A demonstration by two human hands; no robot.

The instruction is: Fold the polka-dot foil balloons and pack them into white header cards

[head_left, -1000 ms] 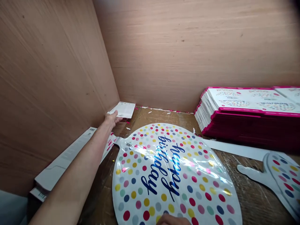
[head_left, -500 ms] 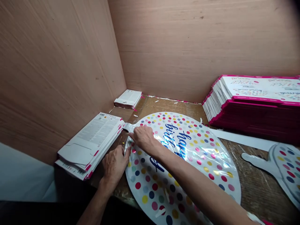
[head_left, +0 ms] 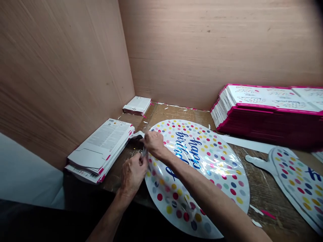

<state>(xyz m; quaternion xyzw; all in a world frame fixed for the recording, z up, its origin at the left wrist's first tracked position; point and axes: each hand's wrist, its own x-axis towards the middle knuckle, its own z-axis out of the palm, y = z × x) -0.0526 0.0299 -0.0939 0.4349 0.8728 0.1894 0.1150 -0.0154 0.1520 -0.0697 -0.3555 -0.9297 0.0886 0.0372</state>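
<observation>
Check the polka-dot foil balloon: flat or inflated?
Flat: the foil balloon lies spread on the wooden surface, no bulge, the left hand and right hand at its neck.

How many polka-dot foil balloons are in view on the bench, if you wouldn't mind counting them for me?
2. The round birthday foil balloon lies in the middle, at the left hand and right hand; a second foil balloon lies to its right, running out of frame. Others may be hidden.

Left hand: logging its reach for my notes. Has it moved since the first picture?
Yes: against the corner of the wooden walls, the left hand has come back toward the person, and now sits by the foil balloon's neck.
</observation>
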